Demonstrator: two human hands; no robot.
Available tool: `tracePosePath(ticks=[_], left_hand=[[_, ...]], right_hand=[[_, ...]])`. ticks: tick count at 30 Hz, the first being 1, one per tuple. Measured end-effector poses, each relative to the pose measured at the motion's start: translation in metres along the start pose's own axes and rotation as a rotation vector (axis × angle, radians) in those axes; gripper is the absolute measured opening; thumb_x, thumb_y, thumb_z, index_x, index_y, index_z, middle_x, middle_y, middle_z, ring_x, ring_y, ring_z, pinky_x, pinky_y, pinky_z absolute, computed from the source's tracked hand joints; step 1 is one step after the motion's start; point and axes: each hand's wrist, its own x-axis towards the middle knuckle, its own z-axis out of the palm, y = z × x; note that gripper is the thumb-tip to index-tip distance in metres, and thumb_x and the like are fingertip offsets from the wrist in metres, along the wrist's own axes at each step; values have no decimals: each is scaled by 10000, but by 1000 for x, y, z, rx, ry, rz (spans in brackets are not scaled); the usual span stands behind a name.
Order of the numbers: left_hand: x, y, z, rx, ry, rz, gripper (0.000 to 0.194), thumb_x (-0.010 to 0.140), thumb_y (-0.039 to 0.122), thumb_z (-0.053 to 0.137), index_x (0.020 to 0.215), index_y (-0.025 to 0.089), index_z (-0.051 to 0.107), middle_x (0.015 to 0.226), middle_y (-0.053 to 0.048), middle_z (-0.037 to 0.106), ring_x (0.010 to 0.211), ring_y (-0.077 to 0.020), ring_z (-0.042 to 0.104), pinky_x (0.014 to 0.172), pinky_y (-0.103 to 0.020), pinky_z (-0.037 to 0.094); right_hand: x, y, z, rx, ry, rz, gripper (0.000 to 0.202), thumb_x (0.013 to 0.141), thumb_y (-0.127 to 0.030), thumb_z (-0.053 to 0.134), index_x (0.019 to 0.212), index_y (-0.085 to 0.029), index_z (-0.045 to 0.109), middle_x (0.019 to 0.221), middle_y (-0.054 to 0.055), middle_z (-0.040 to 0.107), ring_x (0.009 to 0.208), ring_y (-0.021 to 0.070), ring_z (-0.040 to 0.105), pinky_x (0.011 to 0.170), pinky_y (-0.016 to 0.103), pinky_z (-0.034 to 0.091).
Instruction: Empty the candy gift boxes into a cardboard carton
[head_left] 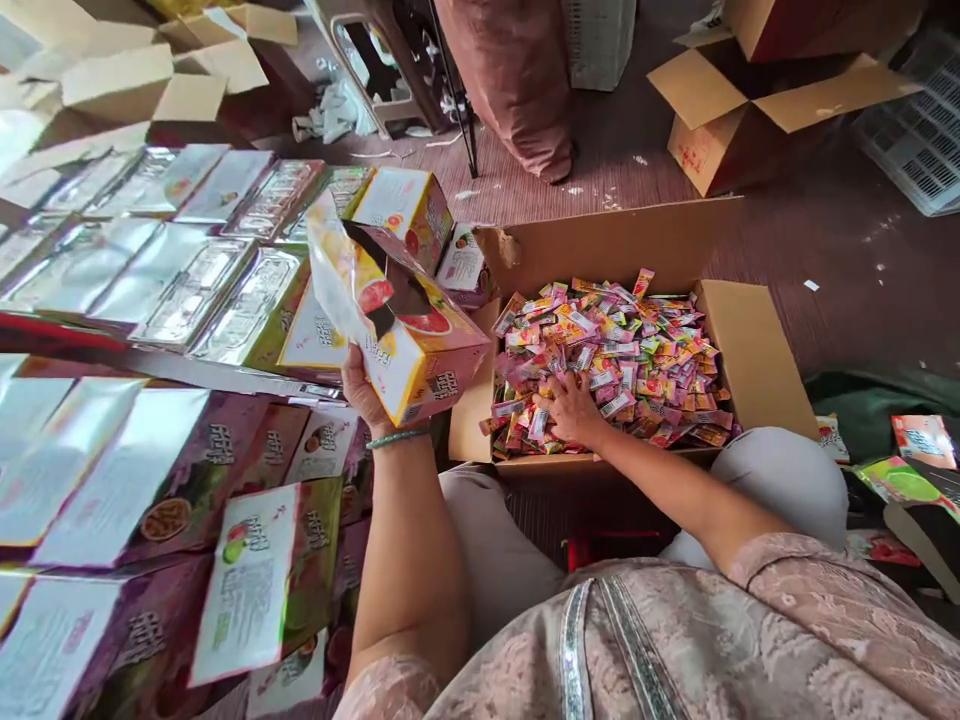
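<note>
My left hand (365, 392) grips a yellow and pink box (442, 365) printed with grapefruit, holding it tilted with its top flaps up and its dark inside showing. A large cardboard carton (757, 345) stands before my knees, heaped with small colourful stick sachets (645, 345). In the left part of that heap is my right hand (571, 405), palm down, with its fingers curled among the sachets. Its fingertips are partly covered, so how many sachets it has hold of cannot be made out.
Rows of printed boxes (255, 580) fill the left side, several with clear plastic trays (247, 290) on top. Open cartons (712, 150) stand behind, along with a reddish-brown sack (506, 80), a stool (382, 60) and a white crate (919, 130). Loose packets (922, 440) lie at right.
</note>
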Motion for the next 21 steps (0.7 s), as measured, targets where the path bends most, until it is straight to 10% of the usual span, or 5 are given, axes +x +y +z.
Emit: tracePosePath(ticks=[7,16,21], left_hand=[[3,-2,4,-53,62,33,538,850,469,663,1265,131,611,1359,-128,765,1548,-296,514,1285,-428,429],[11,0,-8,-129,147,97,435,883,384,631,1227,121,602,1289,-139,787,1474,-275,580,1269,-399,439],[18,4,-12,-244,180,72,388,986,259,459,1309,80,577,1349,-147,766,1452,-242,598,1253,-418,461]], right_hand=[[8,10,-11,-66,-109,-76,606,927,-256,703,1532,-284,667,1592,189,514,1468,446,400,1248,700,254],[-52,20,-67,-76,-321,-63,611,947,-566,769,1525,-388,678,1681,119,466,1523,518,329,1252,745,197],[-32,23,-97,-39,-3,-17,501,1099,-578,539,1413,-250,749,1640,170,482,1482,422,383,1214,601,330]])
